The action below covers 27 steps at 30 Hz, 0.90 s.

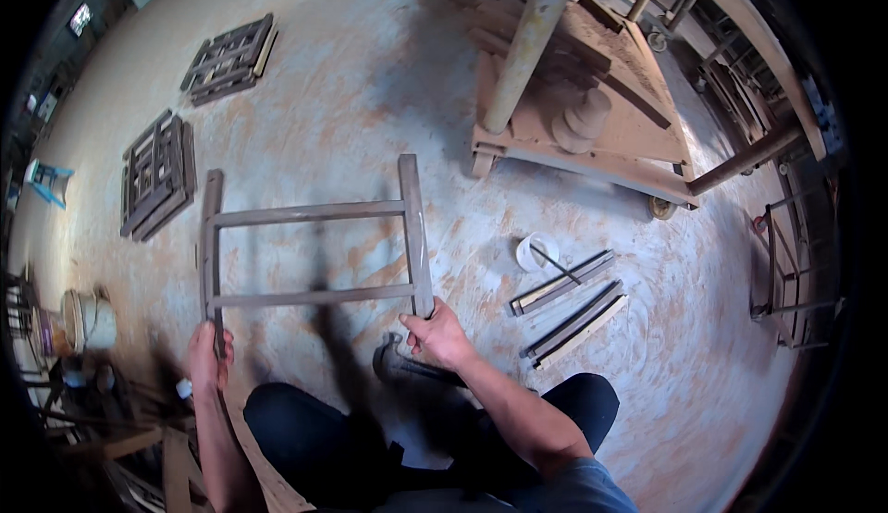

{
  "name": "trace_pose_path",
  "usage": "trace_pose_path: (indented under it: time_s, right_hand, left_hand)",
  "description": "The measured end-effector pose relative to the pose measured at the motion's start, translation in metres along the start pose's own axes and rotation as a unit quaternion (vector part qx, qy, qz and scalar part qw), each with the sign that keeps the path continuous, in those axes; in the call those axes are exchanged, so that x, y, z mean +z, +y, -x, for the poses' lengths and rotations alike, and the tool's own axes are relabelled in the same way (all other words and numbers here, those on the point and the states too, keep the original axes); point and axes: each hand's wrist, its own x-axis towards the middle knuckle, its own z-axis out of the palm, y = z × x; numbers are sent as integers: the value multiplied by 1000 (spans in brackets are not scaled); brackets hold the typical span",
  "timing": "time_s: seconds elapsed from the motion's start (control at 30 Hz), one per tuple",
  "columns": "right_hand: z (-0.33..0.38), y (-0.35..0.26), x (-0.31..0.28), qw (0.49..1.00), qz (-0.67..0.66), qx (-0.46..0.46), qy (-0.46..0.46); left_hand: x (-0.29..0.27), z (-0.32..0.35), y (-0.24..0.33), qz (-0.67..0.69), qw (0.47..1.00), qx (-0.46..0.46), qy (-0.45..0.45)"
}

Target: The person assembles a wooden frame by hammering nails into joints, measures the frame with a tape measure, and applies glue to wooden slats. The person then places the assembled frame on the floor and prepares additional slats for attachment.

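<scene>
Head view, looking down at a dusty concrete floor (370, 78). One large wooden workbench on casters (592, 143) stands well beyond the fingers, up and to the right, with a stack of round wooden discs (581, 120) on it.

One wooden frame (314, 254) lies flat just ahead of both hands: two long side rails, two cross rails between them. Left hand (208, 356) clenched around the near end of the left rail. Right hand (439, 337) grasps the near end of the right rail, fingers (418, 323) wrapped on the wood.

Two stacks of finished frames: one (157, 177) beyond the left hand, one (229, 58) farther off.

Two bundles of loose wooden slats (573, 305) lie right of the right-hand fingers, near but apart. One small white cup (536, 252) with a stick in it sits just beyond them.

One dark hammer (407, 367) lies just under the right hand, touching or not I cannot tell.

One white bucket (88, 321) stands left of the left hand, well apart. One blue stool (48, 180) at the far left.
</scene>
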Motion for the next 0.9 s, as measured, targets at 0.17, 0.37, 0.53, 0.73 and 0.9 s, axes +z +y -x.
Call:
trace_pose_path:
  time_s: [0.17,0.37,0.53,0.73,0.9]
  right_hand:
    - [1,29,10,995,1,89,47]
    - [-1,72,16,985,-22,144,94]
    - [-2,109,22,984,-63,127,103]
    - [-5,141,34,982,-86,120,121]
    - [-7,192,49,988,-86,62,116]
  left_hand:
    - [10,-25,-20,-13,992,-128,-13]
    - [8,-67,-65,-17,974,-222,-33]
    - [19,-97,-73,-9,967,-247,-70]
    - [16,-110,-88,48,968,-237,-72]
    - [1,-83,-159,352,916,-182,-54]
